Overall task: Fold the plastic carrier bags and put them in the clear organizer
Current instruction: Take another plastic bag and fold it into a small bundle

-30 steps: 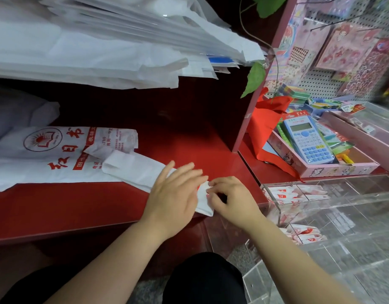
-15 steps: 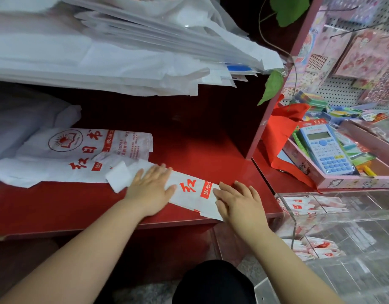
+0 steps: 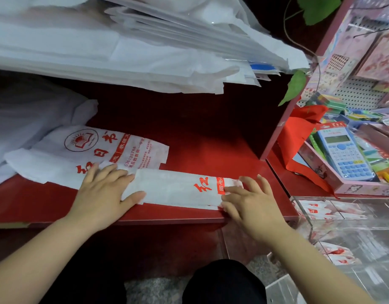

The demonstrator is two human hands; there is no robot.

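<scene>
**Two hands (image 3: 101, 194) (image 3: 255, 207) press one folded bag (image 3: 176, 189) flat on the red shelf (image 3: 211, 154)**

We see the carrier bag folded into a long narrow white strip. It lies near the front edge of the shelf, between the two hands. The left hand lies flat on the left end of the strip. Its fingers (image 3: 114, 174) are straight and a little apart, and the thumb rests on the plastic. The right hand touches the right end, over the red print. Its fingers (image 3: 233, 190) are stretched out and spread, only gently bent, and they pinch nothing that we can see.

Just behind the strip lies a pile of unfolded bags (image 3: 79, 148) with the same red print, and the left fingertips reach its front edge. Above, a thick stack of white sheets (image 3: 123, 51) hangs over the shelf.

To the right of the shelf, lower down, stands the clear organizer (image 3: 353, 233). Several small folded bags (image 3: 316, 212) already lie in its compartments. Behind it a pink box (image 3: 364, 189) holds a blue calculator (image 3: 342, 154) among other stationery, which is too crowded for us to tell apart.
</scene>
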